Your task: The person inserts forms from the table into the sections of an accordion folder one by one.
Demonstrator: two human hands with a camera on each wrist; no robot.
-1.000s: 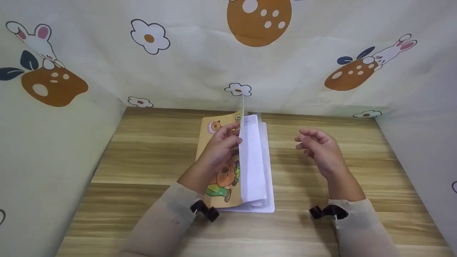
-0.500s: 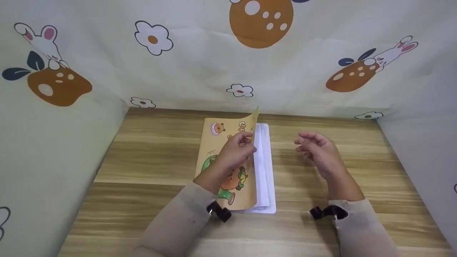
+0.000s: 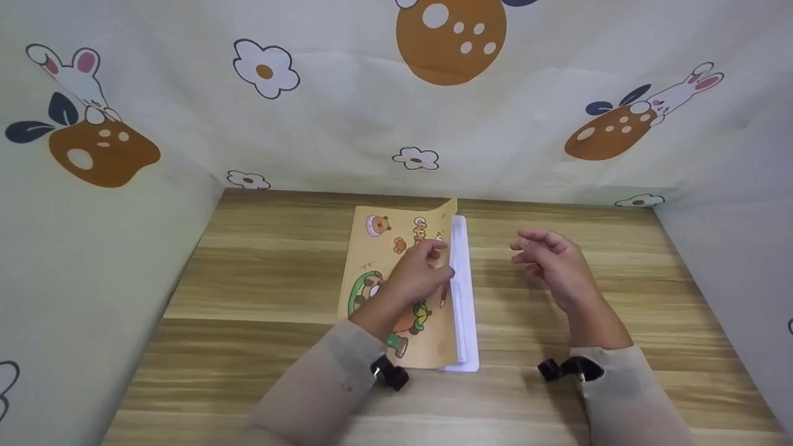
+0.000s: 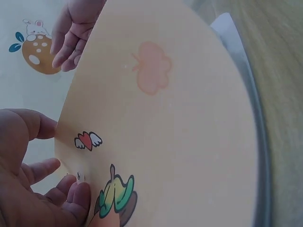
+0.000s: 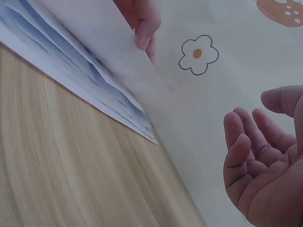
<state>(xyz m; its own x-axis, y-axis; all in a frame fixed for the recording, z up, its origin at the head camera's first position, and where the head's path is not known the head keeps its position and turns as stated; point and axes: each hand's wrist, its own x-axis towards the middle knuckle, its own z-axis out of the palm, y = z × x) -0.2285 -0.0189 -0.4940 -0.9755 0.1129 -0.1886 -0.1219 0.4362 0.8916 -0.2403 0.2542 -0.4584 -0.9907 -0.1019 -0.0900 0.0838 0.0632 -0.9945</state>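
Cover (image 3: 396, 260) now nearly flat on the pages (image 3: 463, 291), lowered by gripping left hand (image 3: 416, 275); right hand (image 3: 553, 263) hovers, loosely curled, empty.

A wooden tabletop (image 3: 260, 272) is lying enclosed by pale cloth walls (image 3: 347, 118) showing flowers, rabbits and mushrooms from 9 to 3 o'clock.

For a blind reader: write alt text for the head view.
A person's left hand holds the orange cartoon cover of a notebook nearly closed over its white pages on a wooden table. The right hand hovers beside it, holding nothing.
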